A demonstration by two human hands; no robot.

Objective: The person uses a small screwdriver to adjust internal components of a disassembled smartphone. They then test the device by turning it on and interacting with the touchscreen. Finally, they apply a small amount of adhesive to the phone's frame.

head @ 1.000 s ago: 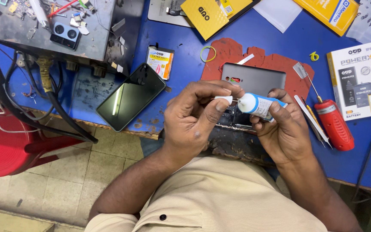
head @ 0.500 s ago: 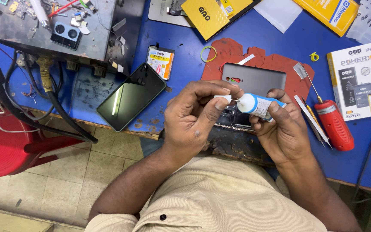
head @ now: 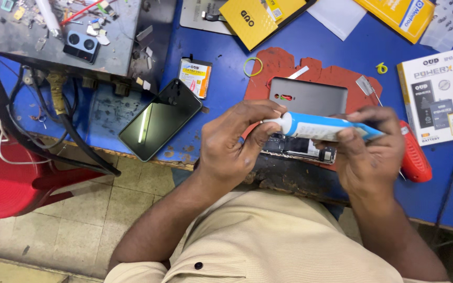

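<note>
Left hand [head: 232,149]: fingertips pinched on the white cap end of the tube.
Right hand [head: 370,152]: grip closed around the blue tail half of the tube [head: 321,127].
Tube position: held above the desk [head: 310,47] edge, over the opened phone [head: 297,149].
Tube axis: long axis roughly level, left to right; cap end toward the left hand.
Nearer hand to cap: left.
Nearby: grey phone back [head: 310,97] on a red mat [head: 284,65]; dark phone screen [head: 161,119] to the left; red screwdriver [head: 415,160] beside the right hand.
</note>
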